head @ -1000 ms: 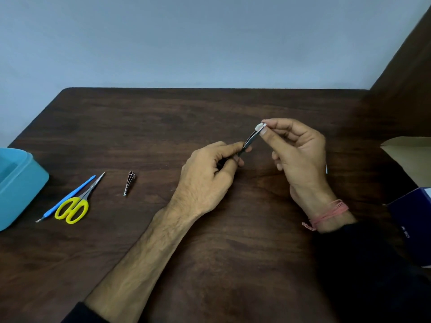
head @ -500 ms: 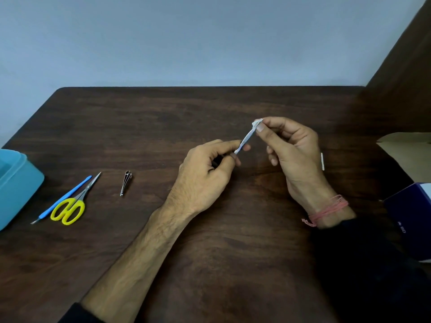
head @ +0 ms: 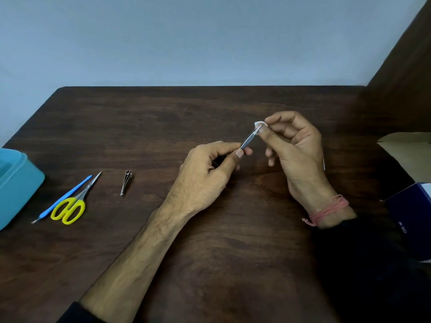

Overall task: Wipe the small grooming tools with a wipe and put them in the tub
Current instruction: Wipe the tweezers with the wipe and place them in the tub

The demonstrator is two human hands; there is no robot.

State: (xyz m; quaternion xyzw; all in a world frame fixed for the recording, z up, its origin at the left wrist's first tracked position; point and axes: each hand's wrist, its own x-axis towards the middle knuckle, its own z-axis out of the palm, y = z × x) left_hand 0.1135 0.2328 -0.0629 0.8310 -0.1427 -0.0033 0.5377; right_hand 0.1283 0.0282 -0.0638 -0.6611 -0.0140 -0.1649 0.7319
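Observation:
My left hand (head: 205, 173) pinches the lower end of slim metal tweezers (head: 249, 139) above the table's middle. My right hand (head: 295, 148) pinches a small white wipe (head: 260, 124) around the tweezers' tip. On the table at the left lie a metal nail clipper (head: 126, 185), yellow-handled scissors (head: 72, 205) and a thin blue-handled cuticle tool (head: 64, 197). A blue tub (head: 16, 183) stands at the far left edge, partly cut off by the frame.
The dark wooden table (head: 210, 229) meets a pale wall at the back. At the right edge lie a brown cardboard flap (head: 408, 152) and a dark blue box (head: 410, 220). A thin white sliver (head: 324, 163) shows behind my right hand.
The wipe has slid along the tweezers, down toward my left hand half a second ago and now back up at the tip. Both hands stay in about the same place.

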